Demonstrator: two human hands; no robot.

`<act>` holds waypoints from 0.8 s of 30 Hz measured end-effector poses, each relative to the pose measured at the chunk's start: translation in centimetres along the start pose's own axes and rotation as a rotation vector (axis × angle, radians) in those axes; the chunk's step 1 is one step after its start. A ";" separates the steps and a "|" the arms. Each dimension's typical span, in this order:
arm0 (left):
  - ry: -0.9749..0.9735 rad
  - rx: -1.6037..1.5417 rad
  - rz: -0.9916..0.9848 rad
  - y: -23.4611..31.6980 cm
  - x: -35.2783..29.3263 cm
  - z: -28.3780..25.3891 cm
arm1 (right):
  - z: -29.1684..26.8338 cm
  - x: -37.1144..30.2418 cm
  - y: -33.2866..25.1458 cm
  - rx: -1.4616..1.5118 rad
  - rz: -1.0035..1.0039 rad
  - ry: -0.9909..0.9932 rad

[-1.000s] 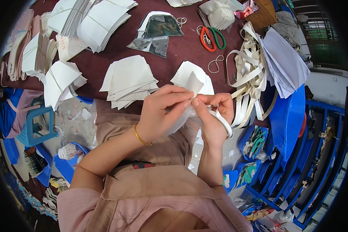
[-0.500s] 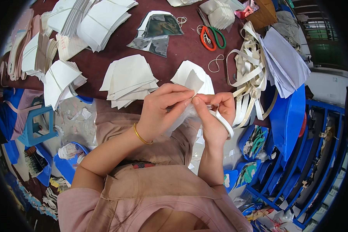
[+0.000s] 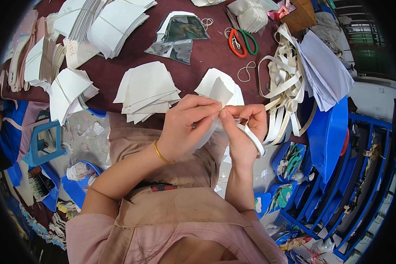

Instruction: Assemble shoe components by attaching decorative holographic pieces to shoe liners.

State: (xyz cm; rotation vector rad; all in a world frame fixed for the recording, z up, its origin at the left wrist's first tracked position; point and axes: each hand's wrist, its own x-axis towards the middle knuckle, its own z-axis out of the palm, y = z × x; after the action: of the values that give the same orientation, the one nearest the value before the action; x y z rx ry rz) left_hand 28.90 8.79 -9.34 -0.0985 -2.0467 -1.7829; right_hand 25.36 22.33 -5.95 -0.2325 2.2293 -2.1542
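Observation:
My left hand (image 3: 185,123) and my right hand (image 3: 245,134) meet just beyond my lap, at the table's near edge. Thumb and fingertips of both pinch the lower end of a thin off-white piece (image 3: 221,89), which points up between them. A translucent white sheet (image 3: 205,137) hangs below the fingers, partly hidden by my left hand. Around my right hand loops a narrow white strap (image 3: 254,140). Just beyond the fingers lies a small pile of white cut pieces (image 3: 236,93); a larger fanned pile of such pieces (image 3: 147,90) is to its left.
Red-and-green-handled scissors (image 3: 238,46) and a loose cord (image 3: 246,72) lie farther back. A heap of cream straps (image 3: 279,75) hangs over the right edge. Banded stacks of white pieces (image 3: 114,28) crowd the left. Blue bins (image 3: 77,189) and a blue rack (image 3: 321,207) flank me.
Both hands keep the same pinch and have barely shifted. At the far left rim, a blurred shape has come in beside the blue and pink cloth.

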 end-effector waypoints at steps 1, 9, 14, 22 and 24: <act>0.004 0.021 0.009 -0.1 -0.1 0.0 | 0.0 0.0 0.1 -0.006 0.013 -0.001; 0.037 -0.316 -0.254 -0.3 0.0 0.3 | 0.3 -0.2 -0.4 -0.026 -0.040 -0.019; 0.028 -0.228 -0.267 -0.8 -0.6 0.2 | 0.0 0.1 0.1 -0.148 0.010 -0.060; 0.046 0.020 -0.147 -0.7 -1.2 0.0 | 0.8 0.0 1.0 -0.202 0.049 -0.025; 0.053 0.062 -0.103 -0.8 -1.1 0.1 | 1.1 -0.1 0.9 -0.193 0.038 -0.025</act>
State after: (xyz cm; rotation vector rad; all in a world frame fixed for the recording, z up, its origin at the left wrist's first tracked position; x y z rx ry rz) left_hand 29.62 8.98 -10.45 0.0721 -2.1016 -1.7603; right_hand 25.56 21.26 -6.93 -0.2191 2.4070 -1.9069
